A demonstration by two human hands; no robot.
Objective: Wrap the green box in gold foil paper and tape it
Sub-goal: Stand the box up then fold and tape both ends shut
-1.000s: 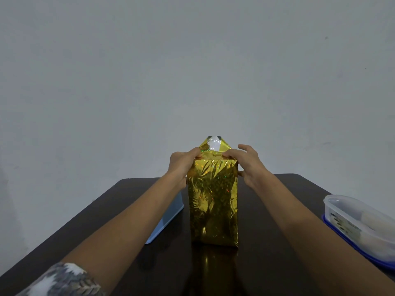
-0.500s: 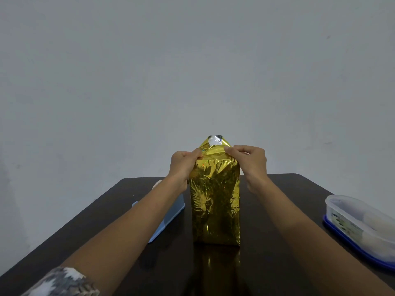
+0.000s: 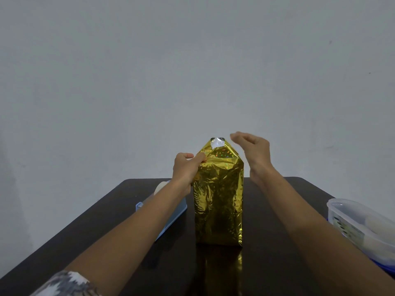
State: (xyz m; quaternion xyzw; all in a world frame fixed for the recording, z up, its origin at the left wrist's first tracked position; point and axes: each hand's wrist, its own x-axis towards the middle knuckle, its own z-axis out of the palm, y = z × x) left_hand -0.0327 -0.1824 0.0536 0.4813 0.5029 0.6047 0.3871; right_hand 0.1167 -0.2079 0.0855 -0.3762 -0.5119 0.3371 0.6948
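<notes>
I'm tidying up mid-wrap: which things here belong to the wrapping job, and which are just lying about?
In the job: gold-wrapped box, upright; left hand pinching its foil; right hand open beside the top; silvery patch on top, probably tape; blue holder, likely a tape dispenser.
Lying about: clear plastic container at the table's right edge.

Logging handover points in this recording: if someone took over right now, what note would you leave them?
Left hand: pinches the foil at the top left edge of the wrapped box.
Right hand: open, hovers by the top right, touching nothing.
The box stands upright on the table, no green showing; a light blue object lies behind the left forearm.
Done: sides wrapped, top folded to a peak bearing a shiny patch, possibly tape.
Left: probably tape the top down.
</notes>
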